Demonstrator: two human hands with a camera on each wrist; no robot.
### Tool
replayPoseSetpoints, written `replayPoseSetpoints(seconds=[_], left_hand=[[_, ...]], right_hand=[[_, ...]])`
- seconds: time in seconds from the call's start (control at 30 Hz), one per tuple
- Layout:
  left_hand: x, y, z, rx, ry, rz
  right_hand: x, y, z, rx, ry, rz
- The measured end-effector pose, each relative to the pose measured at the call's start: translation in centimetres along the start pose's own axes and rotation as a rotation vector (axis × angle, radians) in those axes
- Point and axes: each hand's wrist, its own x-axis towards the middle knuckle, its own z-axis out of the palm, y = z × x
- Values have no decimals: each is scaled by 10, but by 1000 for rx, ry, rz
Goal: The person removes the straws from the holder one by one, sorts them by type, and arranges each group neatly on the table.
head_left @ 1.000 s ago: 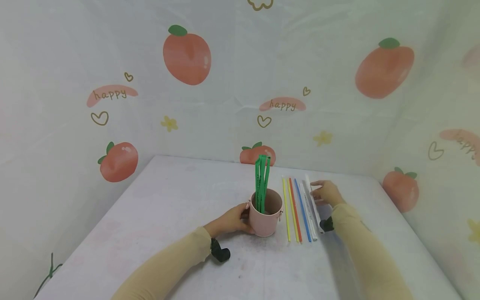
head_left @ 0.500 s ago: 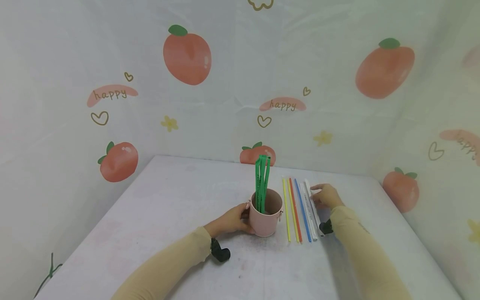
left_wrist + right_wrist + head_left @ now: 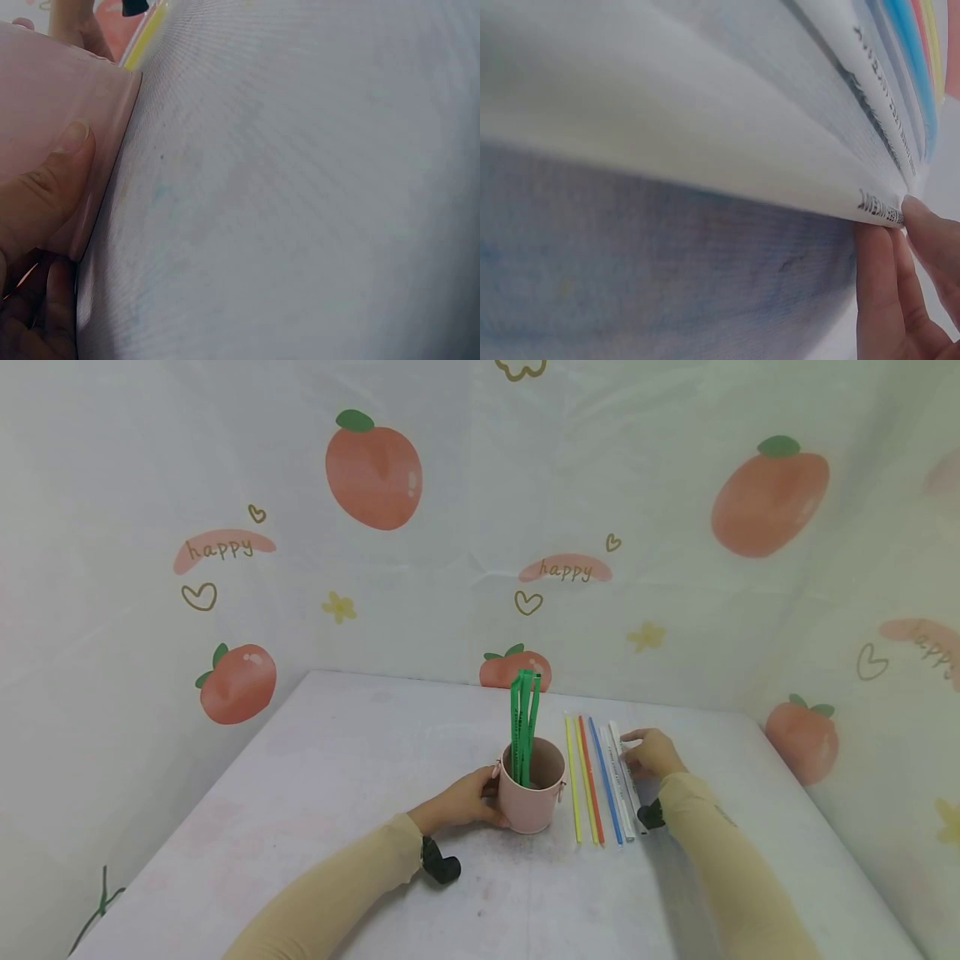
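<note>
My left hand grips the side of a small pink bucket standing on the table; in the left wrist view the thumb lies against its wall. Several green wrapped straws lean upright inside it. To the right, my right hand pinches a white wrapped straw with dark lettering between thumb and fingers. That straw is low over the table, alongside another white one. Left of these lie a blue straw, a red one and yellow ones, roughly parallel.
A white cloth covers the table. Behind it hangs a pale backdrop printed with peaches and "happy". Black wrist cameras are strapped below both hands, the right one close to the straws' near ends.
My right hand has shifted slightly toward me with the white straw, which now sits closer in line with the row. The left hand and bucket have stayed put.
</note>
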Motion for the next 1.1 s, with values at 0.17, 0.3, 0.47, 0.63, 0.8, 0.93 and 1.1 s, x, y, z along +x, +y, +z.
replayPoseSetpoints(seconds=[0.17,0.3,0.47,0.63,0.8,0.93,1.1], left_hand=[[-1,1,0,5,-4,13],[-1,0,0,8,-2,15],[-1,0,0,0,-1,18],[-1,0,0,2,-2,13],[-2,2,0,-1,1,6],[-2,2,0,4,2,1],[-2,2,0,7,3,-5]], right_hand=[[0,-1,1,-15,5,8],[-3,-3,2,-28,13,16],[-7,-7,4,-28,25,18],[-8,-9,5,-49,29,17],[-8,-10,5,-71,37,27],[-7,-10,4,-76,36,30],[-6,-9,5,-82,35,40]])
